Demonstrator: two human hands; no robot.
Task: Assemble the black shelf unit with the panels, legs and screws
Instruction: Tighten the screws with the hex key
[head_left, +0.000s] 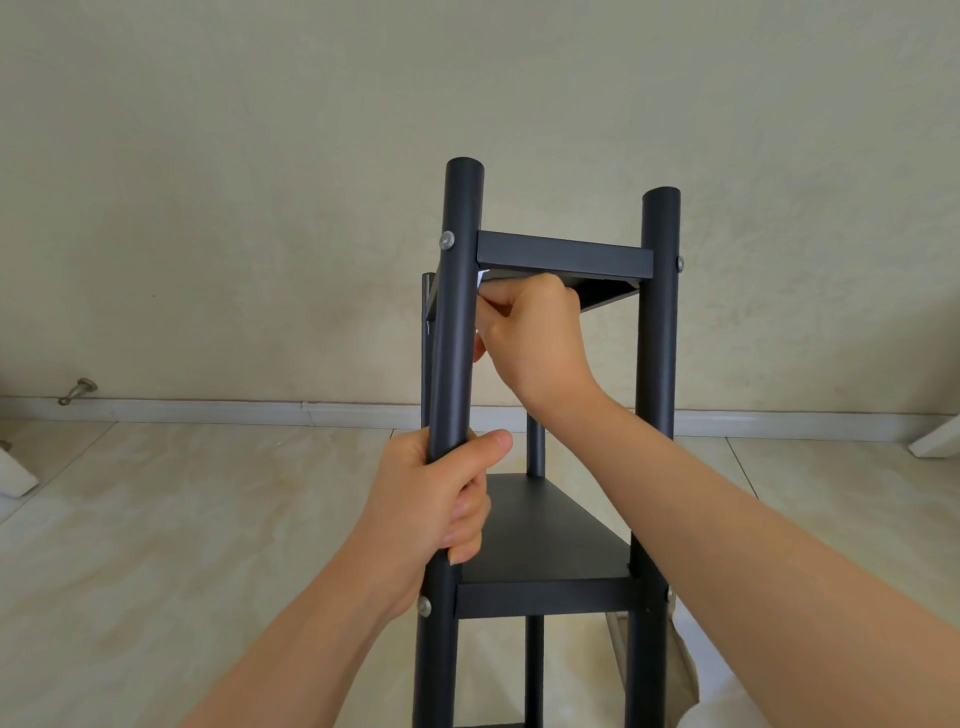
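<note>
Left hand (436, 499) was clamped round the shelf unit's near left leg (454, 332). Right hand (530, 338) was curled under the top panel (563, 261), pinching something small I couldn't make out.

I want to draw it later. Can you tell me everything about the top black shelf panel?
The top black shelf panel is matt black, metal by its look, with a folded front edge. It sits level between two round black legs, a silver screw at each end. We see its underside. The right hand reaches beneath it, fingertips at a white sticker near the left corner. The left hand grips a leg, not the panel.
</note>
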